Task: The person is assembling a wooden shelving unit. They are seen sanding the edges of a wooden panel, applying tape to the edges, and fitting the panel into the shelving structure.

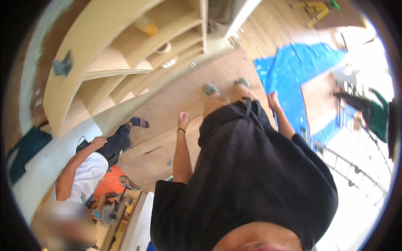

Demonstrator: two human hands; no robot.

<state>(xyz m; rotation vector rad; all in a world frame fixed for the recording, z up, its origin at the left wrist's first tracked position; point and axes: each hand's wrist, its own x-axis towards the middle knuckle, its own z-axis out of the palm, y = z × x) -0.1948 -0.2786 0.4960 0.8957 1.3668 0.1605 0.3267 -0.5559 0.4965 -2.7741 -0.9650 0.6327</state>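
L hand (184, 120) hangs out front over the brown floor (167, 111), fingers loosely curled, dark band (181, 130) on the wrist; too small to tell if it's pinching anything. R hand (273, 101) is out nr the edge of the blue sheet (289, 75), fingers folded in; prob. a small dark thing just under it, but blur & distance mean I can't say what, or whether it's gripped. Blue sheet lies on the floor, R of the feet, w/ a pale board (320, 100) on top. Screwdriver (153, 150), red handle, lies on the floor L of the L hand, well apart from it. Big wooden shelf unit (94, 46) fills upper L, w/ a tape roll (164, 48) & a yellow item (147, 28) inside, plus a grey patch (63, 65) on its side. Co-worker in white shirt (88, 173) is at lower L, nr an orange sheet (109, 182) & assorted tools. Another person, green top (378, 119), is far R, nr a ladder (343, 163). Yellow stand (316, 10) at top R.
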